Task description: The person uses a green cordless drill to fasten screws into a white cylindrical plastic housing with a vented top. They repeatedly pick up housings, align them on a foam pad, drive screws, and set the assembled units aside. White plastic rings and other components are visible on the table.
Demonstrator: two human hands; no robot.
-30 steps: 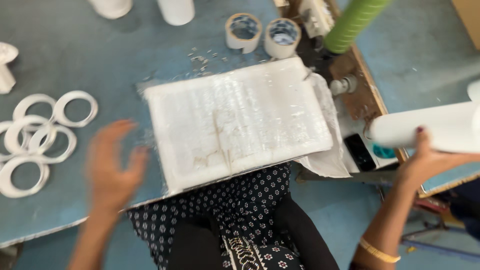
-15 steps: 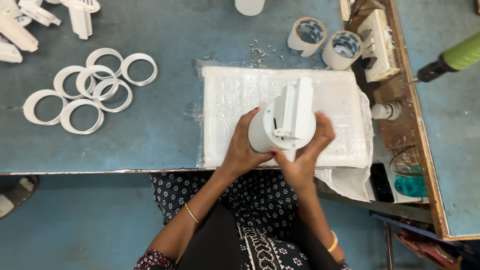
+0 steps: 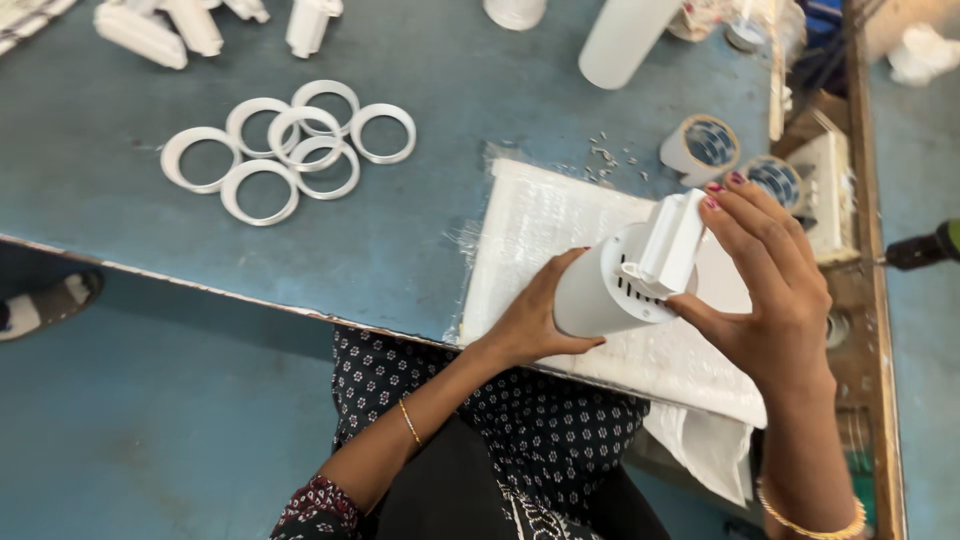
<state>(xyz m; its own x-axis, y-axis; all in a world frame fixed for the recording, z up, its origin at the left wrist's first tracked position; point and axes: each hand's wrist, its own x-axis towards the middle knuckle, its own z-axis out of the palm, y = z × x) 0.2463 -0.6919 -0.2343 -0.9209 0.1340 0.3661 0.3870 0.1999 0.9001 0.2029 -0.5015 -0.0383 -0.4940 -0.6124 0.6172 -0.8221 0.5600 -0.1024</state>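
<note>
A white cylindrical housing [image 3: 600, 295] with a slotted end and a white rectangular bracket [image 3: 668, 245] on top stands over a white foam pad [image 3: 540, 225]. My left hand [image 3: 535, 315] wraps the cylinder's side from the left. My right hand [image 3: 765, 275] grips it from the right, with its fingertips on the top of the bracket.
Several white plastic rings [image 3: 290, 145] lie on the blue table [image 3: 130, 230] to the left. White plastic parts [image 3: 165, 25] sit at the far left. Another white cylinder [image 3: 622, 40] lies at the back. Two tape rolls [image 3: 700, 145] stand right of the pad. A drill [image 3: 920, 245] pokes in at the right.
The view has shifted, so the rings and pad sit further right in frame. My right hand has moved up onto the bracket; the cylinder stays held in both hands.
</note>
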